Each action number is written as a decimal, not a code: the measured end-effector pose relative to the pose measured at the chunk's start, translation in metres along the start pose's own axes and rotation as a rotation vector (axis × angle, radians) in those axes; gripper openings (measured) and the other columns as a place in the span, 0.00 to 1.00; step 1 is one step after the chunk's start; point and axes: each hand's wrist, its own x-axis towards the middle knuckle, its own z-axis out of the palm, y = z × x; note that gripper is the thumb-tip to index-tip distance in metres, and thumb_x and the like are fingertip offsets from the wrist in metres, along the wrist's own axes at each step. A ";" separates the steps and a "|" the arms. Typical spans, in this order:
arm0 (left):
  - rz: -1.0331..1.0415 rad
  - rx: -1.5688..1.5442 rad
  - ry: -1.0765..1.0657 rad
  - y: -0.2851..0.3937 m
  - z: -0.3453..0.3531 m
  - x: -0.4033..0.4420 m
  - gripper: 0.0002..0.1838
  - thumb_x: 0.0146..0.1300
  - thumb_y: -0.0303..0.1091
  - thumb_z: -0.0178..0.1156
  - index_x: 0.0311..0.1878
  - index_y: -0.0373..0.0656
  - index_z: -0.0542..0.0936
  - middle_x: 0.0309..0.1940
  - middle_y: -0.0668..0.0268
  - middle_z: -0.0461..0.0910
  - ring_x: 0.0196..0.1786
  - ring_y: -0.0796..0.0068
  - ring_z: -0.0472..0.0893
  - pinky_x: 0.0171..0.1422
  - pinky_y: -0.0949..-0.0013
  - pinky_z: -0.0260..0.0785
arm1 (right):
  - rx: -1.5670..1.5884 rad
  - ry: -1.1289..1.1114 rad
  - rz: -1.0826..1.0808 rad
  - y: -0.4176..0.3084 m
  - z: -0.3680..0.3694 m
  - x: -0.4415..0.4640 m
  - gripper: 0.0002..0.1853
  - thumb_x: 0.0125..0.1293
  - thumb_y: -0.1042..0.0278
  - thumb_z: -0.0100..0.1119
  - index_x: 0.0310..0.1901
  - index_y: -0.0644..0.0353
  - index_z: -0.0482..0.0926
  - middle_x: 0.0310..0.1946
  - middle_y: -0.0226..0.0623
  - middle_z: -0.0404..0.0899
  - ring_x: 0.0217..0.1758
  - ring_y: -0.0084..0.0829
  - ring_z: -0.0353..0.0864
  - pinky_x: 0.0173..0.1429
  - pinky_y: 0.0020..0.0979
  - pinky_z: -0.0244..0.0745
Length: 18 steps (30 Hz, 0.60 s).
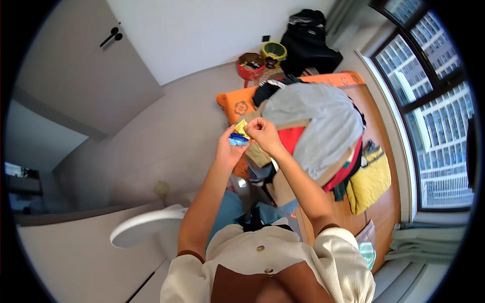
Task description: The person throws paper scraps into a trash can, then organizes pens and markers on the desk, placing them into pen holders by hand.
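A small packet [240, 131], shiny gold at the top with blue and light blue below, is held in front of me; its exact kind is too small to make out. My left hand [230, 147] closes around its lower blue part. Thumb and fingers of my right hand [264, 133] pinch at the gold part's right edge. Beyond and to the right of both hands lies a heap of clothes with a grey garment [323, 118] on top and a red piece [290, 137] showing beneath.
An orange patterned cloth [237, 103] lies under the heap. A folded yellow garment [371, 179] is at the right, near the window [429, 116]. A red tub [251, 65], a yellow-rimmed bucket [274, 52] and a black bag [307, 25] stand by the wall. A white round-edged object [146, 227] sits lower left.
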 end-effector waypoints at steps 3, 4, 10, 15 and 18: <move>0.081 -0.027 0.054 0.070 0.008 0.042 0.14 0.70 0.38 0.55 0.53 0.41 0.73 0.51 0.60 0.77 0.55 0.64 0.77 0.60 0.53 0.71 | 0.030 -0.084 -0.015 -0.016 0.041 0.086 0.05 0.61 0.73 0.64 0.31 0.64 0.79 0.24 0.26 0.78 0.26 0.13 0.72 0.30 0.20 0.69; 0.092 -0.027 0.030 0.090 0.008 0.054 0.15 0.70 0.38 0.56 0.54 0.40 0.72 0.51 0.60 0.76 0.56 0.64 0.76 0.61 0.53 0.72 | 0.043 -0.106 0.003 -0.017 0.052 0.107 0.05 0.61 0.73 0.64 0.31 0.64 0.79 0.24 0.26 0.78 0.26 0.13 0.72 0.30 0.20 0.69; 0.077 -0.063 0.141 0.182 0.028 0.155 0.14 0.69 0.35 0.57 0.52 0.39 0.73 0.51 0.60 0.76 0.56 0.63 0.76 0.64 0.52 0.71 | -0.033 -0.113 0.052 -0.018 0.083 0.239 0.05 0.63 0.73 0.64 0.32 0.64 0.78 0.28 0.27 0.79 0.31 0.16 0.75 0.36 0.22 0.71; -0.006 0.042 0.101 0.236 0.080 0.278 0.13 0.69 0.34 0.55 0.53 0.37 0.72 0.51 0.58 0.76 0.55 0.61 0.76 0.62 0.52 0.71 | -0.094 0.064 -0.003 -0.010 0.062 0.362 0.07 0.60 0.70 0.65 0.30 0.65 0.79 0.23 0.31 0.79 0.26 0.19 0.76 0.30 0.25 0.72; -0.084 0.072 0.124 0.256 0.115 0.354 0.14 0.69 0.33 0.55 0.53 0.36 0.72 0.51 0.57 0.76 0.56 0.60 0.77 0.63 0.51 0.71 | -0.076 0.134 0.075 -0.021 0.036 0.429 0.07 0.60 0.71 0.65 0.30 0.65 0.78 0.25 0.31 0.80 0.27 0.18 0.77 0.33 0.24 0.72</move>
